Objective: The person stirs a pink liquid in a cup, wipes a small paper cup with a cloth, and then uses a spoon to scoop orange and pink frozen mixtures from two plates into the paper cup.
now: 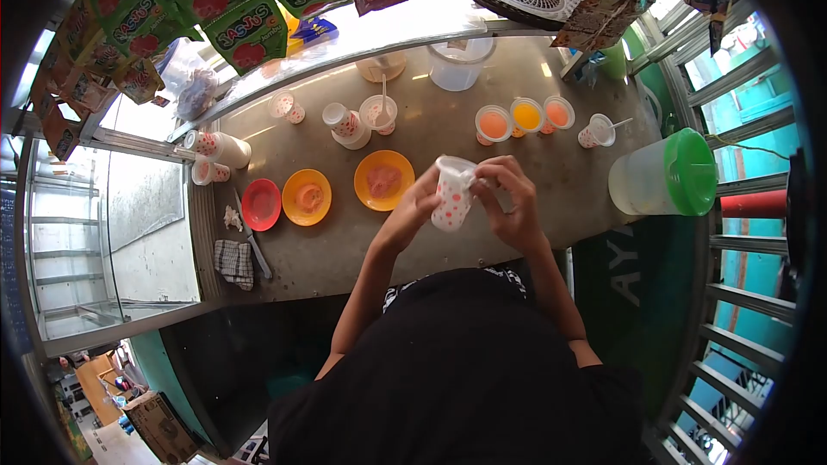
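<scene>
While both hands are raised above the table (568,207), they hold one plastic cup with red dots (451,196) between them. The left hand (416,205) grips the cup on its side, and the right hand (508,201) pinches its rim with the fingers. The cup is tilted and does not touch the table. Just behind it lies an orange plate (383,180), and beside that a second orange plate (307,196) and a red plate (261,204). Further back stand three small bowls of orange liquid (525,117). At the right lies a jug with a green lid (668,174).
</scene>
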A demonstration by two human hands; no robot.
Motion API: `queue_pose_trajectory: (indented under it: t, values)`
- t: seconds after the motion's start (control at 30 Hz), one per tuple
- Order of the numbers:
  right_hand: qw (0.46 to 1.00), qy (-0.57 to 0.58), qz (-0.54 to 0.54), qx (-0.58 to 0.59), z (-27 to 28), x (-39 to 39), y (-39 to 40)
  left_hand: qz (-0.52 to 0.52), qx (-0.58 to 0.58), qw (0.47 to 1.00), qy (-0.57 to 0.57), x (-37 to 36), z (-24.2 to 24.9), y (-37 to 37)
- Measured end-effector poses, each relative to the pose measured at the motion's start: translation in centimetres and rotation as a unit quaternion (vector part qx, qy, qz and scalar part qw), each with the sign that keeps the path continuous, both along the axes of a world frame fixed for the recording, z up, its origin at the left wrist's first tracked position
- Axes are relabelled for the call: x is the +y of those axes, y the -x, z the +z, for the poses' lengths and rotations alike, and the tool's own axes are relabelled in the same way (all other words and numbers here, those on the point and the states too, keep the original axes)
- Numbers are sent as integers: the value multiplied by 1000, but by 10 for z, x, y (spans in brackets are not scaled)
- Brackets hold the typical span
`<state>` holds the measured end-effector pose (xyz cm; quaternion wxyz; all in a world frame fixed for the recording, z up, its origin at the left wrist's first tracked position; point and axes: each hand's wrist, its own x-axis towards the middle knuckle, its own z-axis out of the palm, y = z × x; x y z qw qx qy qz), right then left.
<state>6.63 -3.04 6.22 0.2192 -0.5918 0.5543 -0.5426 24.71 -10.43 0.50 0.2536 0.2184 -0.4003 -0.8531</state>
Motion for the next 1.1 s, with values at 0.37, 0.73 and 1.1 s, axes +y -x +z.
queue_pose_trajectory:
  t: [0.37, 0.73, 1.1]
  values:
    - [996, 48, -72, -11, -6, 7, -1, 18, -47, 998, -46, 23, 19, 17]
    - [997, 41, -25, -56, -25, 8, 10, -110, 248, 926, -263, 23, -12, 4]
    - [974, 120, -7, 190, 5, 16, -20, 179, -199, 888, 373, 21, 5, 25]
